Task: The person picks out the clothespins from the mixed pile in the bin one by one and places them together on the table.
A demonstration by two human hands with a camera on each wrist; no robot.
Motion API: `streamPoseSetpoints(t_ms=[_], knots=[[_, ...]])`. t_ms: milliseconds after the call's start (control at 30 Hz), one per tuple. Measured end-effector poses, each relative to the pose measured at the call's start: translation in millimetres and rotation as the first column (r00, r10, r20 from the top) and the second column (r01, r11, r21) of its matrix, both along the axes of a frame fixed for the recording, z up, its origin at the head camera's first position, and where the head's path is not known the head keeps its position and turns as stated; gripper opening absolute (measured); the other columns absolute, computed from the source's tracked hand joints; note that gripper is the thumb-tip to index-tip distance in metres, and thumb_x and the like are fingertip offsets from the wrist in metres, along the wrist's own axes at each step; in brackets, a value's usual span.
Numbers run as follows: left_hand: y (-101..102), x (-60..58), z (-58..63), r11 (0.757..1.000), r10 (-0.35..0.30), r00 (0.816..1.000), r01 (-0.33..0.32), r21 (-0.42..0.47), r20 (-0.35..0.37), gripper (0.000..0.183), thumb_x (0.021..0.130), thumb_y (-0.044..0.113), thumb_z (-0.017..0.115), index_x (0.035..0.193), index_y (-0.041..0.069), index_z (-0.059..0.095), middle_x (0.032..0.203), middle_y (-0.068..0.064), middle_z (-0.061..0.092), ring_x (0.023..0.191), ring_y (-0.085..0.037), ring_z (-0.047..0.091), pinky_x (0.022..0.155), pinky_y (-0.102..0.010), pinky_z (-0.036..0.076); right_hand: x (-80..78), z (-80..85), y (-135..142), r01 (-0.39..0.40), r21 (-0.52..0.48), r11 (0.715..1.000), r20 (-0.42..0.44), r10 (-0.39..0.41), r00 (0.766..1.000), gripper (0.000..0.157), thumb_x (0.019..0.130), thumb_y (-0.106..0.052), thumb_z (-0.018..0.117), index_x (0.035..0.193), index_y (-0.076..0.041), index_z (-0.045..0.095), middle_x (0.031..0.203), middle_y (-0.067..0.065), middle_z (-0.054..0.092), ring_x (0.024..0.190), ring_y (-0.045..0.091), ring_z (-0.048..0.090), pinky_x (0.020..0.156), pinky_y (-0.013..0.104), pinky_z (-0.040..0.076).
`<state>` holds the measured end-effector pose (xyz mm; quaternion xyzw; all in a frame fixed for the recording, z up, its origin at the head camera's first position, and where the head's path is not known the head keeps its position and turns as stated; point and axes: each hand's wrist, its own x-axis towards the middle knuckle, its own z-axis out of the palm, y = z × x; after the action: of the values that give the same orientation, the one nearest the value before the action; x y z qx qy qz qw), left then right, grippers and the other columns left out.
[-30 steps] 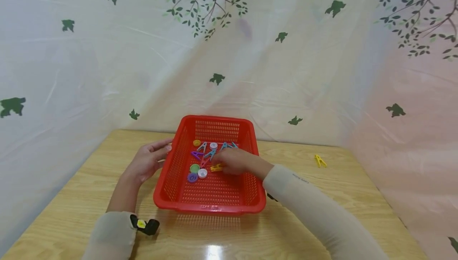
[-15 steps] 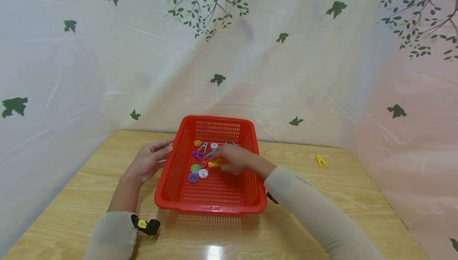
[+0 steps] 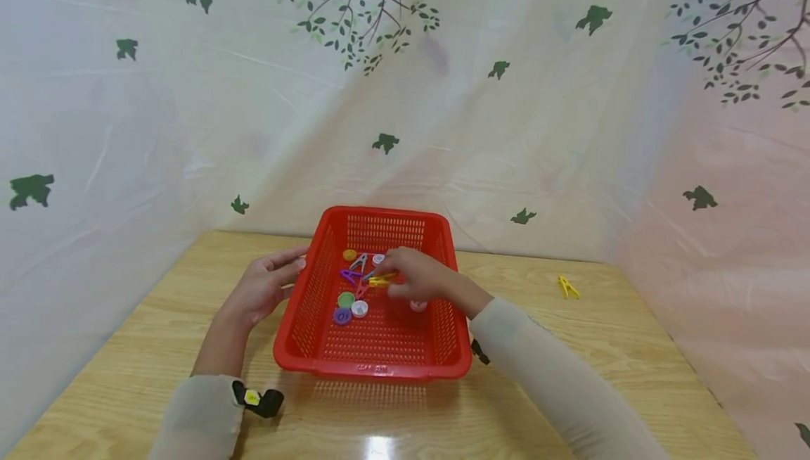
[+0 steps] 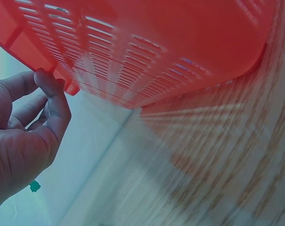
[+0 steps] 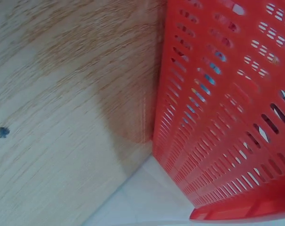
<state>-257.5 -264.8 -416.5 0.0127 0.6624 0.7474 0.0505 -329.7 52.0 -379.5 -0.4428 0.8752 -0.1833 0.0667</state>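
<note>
The red plastic basket stands on the table, with small clothespins and round bottle caps inside. My left hand grips its left rim; in the left wrist view the thumb and fingertips meet at the rim's edge. Inside the basket, my right hand pinches a yellow clothespin between thumb and fingers. Close by lie a purple clothespin, a red clothespin and a grey clothespin. Blue clothespins are mostly hidden behind the right hand. The right wrist view has only the basket's outer wall, not the hand.
Several caps lie in the basket, among them a green cap, a purple cap, a white cap and an orange cap. Another yellow clothespin lies on the wooden table at right. A printed cloth hangs behind.
My right hand has risen slightly and shifted toward the back with the yellow clothespin. A pale cap beneath it has come into view. The left hand stays at the rim.
</note>
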Motion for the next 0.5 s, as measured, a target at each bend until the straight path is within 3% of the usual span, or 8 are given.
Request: streamPoseSetpoints(t_ms=[233, 500], knots=[[1, 0.6, 0.6, 1.000, 0.002, 1.000, -0.002, -0.004, -0.002, 0.054, 0.103, 0.025, 0.064, 0.150, 0.005, 0.050, 0.129, -0.004, 0.068, 0.108, -0.019, 0.070, 0.091, -0.037, 0.059, 1.3, 9.6, 6, -0.006, -0.034, 0.999, -0.070, 0.003, 0.998, 0.035, 0.089, -0.016, 0.073, 0.125, -0.016, 0.074, 0.116, -0.005, 0.068, 0.103, 0.012, 0.058, 0.097, 0.032, 0.053], [4, 0.6, 0.5, 1.000, 0.009, 1.000, -0.009, 0.009, 0.004, 0.053, 0.103, 0.023, 0.064, 0.151, 0.004, 0.049, 0.128, -0.004, 0.069, 0.106, -0.017, 0.070, 0.091, -0.036, 0.060, 5.2, 21.0, 19, 0.021, -0.110, 0.994, -0.086, -0.031, 0.996, 0.032, 0.088, -0.013, 0.070, 0.120, -0.014, 0.075, 0.111, -0.005, 0.068, 0.099, 0.012, 0.057, 0.091, 0.032, 0.053]])
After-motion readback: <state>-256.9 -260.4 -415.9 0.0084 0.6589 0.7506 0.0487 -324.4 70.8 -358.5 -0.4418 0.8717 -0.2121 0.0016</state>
